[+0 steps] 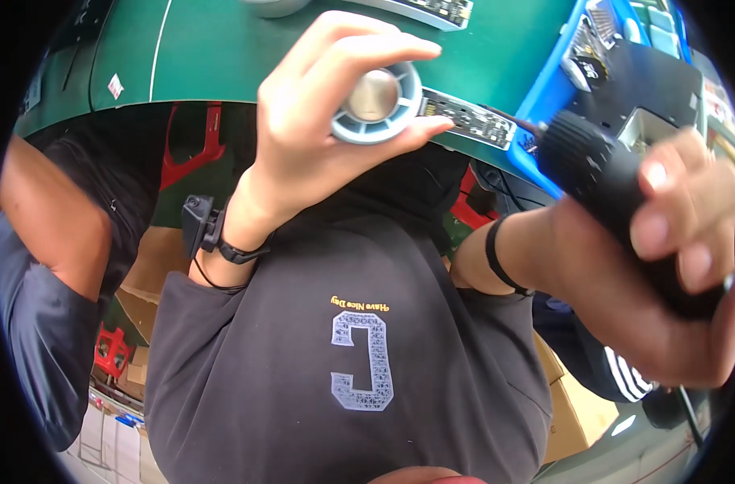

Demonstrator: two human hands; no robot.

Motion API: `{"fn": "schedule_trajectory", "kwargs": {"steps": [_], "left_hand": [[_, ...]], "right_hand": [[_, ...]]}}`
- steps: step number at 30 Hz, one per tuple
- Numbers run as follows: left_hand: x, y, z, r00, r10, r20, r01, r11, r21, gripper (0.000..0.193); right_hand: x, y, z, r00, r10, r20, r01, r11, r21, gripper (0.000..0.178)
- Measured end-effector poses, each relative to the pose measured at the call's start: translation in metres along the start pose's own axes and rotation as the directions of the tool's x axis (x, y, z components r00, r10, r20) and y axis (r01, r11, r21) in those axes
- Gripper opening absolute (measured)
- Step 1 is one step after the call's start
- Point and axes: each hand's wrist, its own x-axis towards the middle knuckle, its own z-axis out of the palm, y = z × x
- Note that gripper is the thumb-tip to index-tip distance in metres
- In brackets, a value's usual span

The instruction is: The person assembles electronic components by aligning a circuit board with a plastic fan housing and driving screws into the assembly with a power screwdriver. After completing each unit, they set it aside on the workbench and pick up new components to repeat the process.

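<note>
Your left hand [303, 113] held the round housing [374, 94] near the edge of the table [222, 56]; your right hand [682, 218] had its grip around the screwdriver [597, 165], bit [525, 124] by the circuit board [472, 121]; screw-driving seemed underway, calling next for steady alignment

The worker has on a dark charcoal T-shirt [271, 387] with short sleeves, a big pale block-shaped print [381, 363] on its front and a little line of yellow lettering [359, 305] beside it. The left wrist wears a black strap [238, 256], boxy black module [196, 222] and thin cable [208, 281]; a slim black band [492, 250] rings the right forearm.
</note>
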Motion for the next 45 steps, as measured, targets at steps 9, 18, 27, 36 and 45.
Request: {"fn": "schedule_trajectory", "kwargs": {"steps": [9,18,27,36,45], "left_hand": [[0.004,0.004,-0.004,1.000,0.004,-0.010,-0.004,1.000,-0.008,0.056],[0.002,0.002,-0.006,1.000,0.026,0.005,-0.026,1.000,-0.005,0.052],[0.002,0.007,0.000,1.000,-0.006,-0.011,0.006,1.000,-0.004,0.050],[0.032,0.073,0.042,0.996,-0.082,-0.032,0.080,0.995,-0.053,0.048],[0.084,0.166,0.098,0.997,-0.046,-0.060,0.043,0.998,-0.043,0.048]], "right_hand": [[-0.001,0.029,0.028,0.993,0.028,0.111,-0.027,0.999,-0.017,0.018],[-0.004,0.034,0.032,0.991,-0.009,0.136,0.013,0.999,-0.035,0.018],[0.002,0.040,0.031,0.980,-0.073,0.186,0.076,0.997,-0.006,0.020],[0.051,-0.014,-0.012,0.907,-0.213,0.364,0.153,0.970,0.187,0.020],[0.089,-0.131,-0.037,0.940,0.305,-0.154,-0.311,0.950,-0.015,0.015]]}}
